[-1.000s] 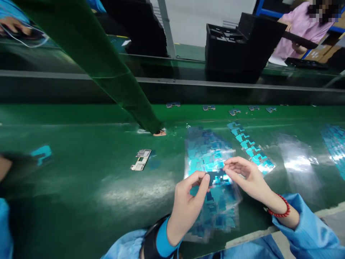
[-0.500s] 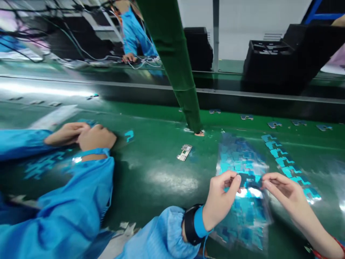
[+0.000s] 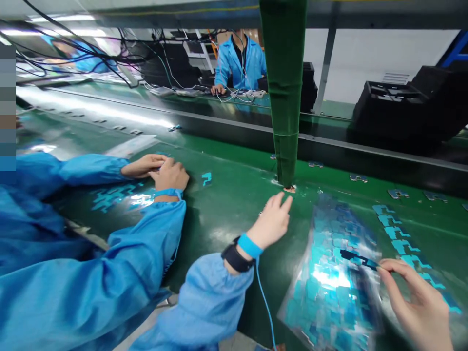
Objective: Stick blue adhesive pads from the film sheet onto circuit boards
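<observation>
The left hand (image 3: 272,222) has let go and now reaches forward, fingers spread, over the green surface (image 3: 226,204), while the right hand (image 3: 417,297) alone pinches the thin, floppy dark sticker (image 3: 356,257) by its near end, above the film sheet (image 3: 329,287).

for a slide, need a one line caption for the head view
Left hand reaches across the green table; right hand pinches a dark sticker.

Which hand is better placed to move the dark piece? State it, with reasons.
Right. The right hand pinches the dark piece over the sticker sheet; the left hand is apart, spread open near the post.
</observation>
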{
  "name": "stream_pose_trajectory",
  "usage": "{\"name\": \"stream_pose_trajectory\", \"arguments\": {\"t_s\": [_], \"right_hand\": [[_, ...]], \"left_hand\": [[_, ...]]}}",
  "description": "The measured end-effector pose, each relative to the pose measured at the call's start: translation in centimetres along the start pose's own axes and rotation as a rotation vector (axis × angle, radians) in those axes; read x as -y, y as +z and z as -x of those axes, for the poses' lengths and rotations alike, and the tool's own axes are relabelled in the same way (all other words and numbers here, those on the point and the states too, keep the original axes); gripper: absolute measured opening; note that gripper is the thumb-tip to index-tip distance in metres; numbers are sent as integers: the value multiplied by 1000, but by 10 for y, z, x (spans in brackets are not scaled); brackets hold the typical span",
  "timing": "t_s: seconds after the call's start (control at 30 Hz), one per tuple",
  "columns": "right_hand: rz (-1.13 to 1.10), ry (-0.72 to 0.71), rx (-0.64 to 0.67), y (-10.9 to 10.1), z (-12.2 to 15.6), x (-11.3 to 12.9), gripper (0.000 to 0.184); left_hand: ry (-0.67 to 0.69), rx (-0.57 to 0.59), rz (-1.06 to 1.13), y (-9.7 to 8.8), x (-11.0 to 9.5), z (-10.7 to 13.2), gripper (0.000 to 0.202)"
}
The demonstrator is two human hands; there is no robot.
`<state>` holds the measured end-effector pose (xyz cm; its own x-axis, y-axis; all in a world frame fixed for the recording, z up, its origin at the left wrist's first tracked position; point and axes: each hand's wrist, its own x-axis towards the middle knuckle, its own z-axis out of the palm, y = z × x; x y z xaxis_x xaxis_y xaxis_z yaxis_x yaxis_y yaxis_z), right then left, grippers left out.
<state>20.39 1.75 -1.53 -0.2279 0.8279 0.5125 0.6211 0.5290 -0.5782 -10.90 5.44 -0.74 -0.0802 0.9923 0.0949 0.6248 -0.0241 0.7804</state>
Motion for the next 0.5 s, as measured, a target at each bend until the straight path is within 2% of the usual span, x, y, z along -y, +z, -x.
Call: {"name": "stream_pose_trajectory", "arguments": {"t_s": [0.1,0.2,0.33,0.43,0.5], "right_hand": [[3,-12,7,2,2,-3,5],[11,8,22,5,5,-9,6],[7,38,38,7,6,-14,7],[11,4,37,7,6,-14,2],[10,-66,3,6,5,-12,6]], "left_hand": [[-36,31,-91,-28,36,-18,42],[-48,84,-143,-38,55,-24,38],[-91,60,-149,-40,60,-23,30],[-153,-38,-115,-45,59,-20,18],[-192,-142,-73,-48,55,-17,13]]}}
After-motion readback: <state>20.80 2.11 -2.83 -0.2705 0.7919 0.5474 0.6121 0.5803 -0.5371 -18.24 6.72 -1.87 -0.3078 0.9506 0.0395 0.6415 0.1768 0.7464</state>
